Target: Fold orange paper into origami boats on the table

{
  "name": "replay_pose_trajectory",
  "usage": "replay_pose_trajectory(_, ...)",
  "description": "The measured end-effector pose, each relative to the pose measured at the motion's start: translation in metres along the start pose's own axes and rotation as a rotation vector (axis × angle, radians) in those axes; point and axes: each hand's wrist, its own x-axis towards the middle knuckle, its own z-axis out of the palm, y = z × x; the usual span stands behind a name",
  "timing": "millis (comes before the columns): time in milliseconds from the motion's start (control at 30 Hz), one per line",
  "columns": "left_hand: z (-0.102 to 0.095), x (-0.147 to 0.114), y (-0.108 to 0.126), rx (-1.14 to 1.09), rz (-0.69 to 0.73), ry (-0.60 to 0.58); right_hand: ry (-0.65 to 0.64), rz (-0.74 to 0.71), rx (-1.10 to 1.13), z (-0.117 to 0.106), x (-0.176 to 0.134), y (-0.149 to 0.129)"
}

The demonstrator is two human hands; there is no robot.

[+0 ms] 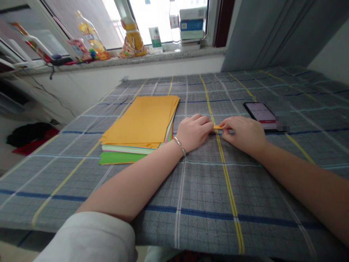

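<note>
My left hand point(194, 131), with a silver bangle point(177, 142) at its wrist, pinches one end of a narrow orange paper strip point(217, 127). The other end sits between the thumb and fingers of my right hand point(242, 134). Only a short piece of the strip shows between my hands; my fingers hide the rest. Left of my left hand lies a stack of coloured paper point(141, 120), orange on top with green and other colours beneath, its sheets slightly uneven. A phone point(260, 114) with its screen lit lies just beyond my right hand.
A grey checked cloth point(207, 189) covers the table. Along the window sill point(169, 54) behind it stand several bottles, a yellow container point(133, 40) and stacked boxes point(192, 25). A grey curtain point(272, 36) hangs at the back right. Dark and red cloth point(29, 136) lies at the left.
</note>
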Motion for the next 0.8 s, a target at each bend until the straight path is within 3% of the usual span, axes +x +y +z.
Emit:
replay_pose_trajectory(533, -0.003, -0.004, -0.011, -0.034, -0.121, -0.069, -0.139, 0.174, -0.051, -0.004, 0.0, 0.019)
replay_pose_trajectory(700, 0.003, -0.005, -0.014, -0.06, -0.107, -0.031, -0.147, 0.192, 0.036, -0.006, -0.002, 0.018)
replay_pose_trajectory(800, 0.009, -0.005, -0.018, -0.125, -0.036, -0.022, -0.216, 0.213, 0.195, -0.003, -0.003, 0.018)
